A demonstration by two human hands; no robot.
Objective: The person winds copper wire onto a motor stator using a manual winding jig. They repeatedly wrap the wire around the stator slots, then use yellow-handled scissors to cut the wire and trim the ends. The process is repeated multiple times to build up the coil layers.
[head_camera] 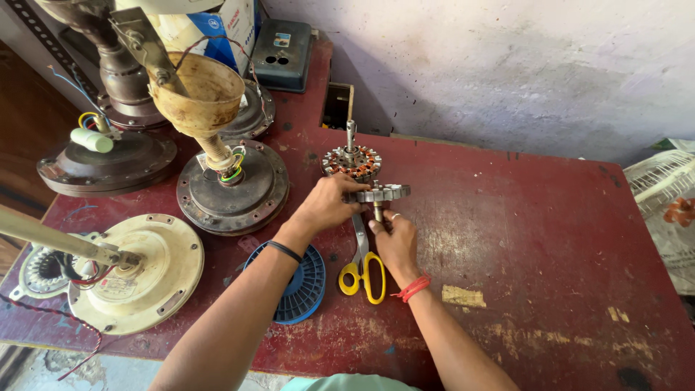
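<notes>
Hands meet at mid-frame over a worn red tabletop [550,239]: the left hand [327,205] grips the rim of a toothed grey metal stator core [379,192], the right hand [395,242] pinches its shaft below. Yellow-handled scissors [363,269] lie beneath them; a copper-wound stator [352,161] stands just behind, a blue plastic spool [302,284] lower left.

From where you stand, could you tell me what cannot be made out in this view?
- Head view: how the left hand grips the bare stator is hidden by the hand's own back.
- Scissors: blade tips are covered by the right hand.
- Blue spool: partly hidden under the left forearm.
- White fan guard: cut off by the right edge.
</notes>
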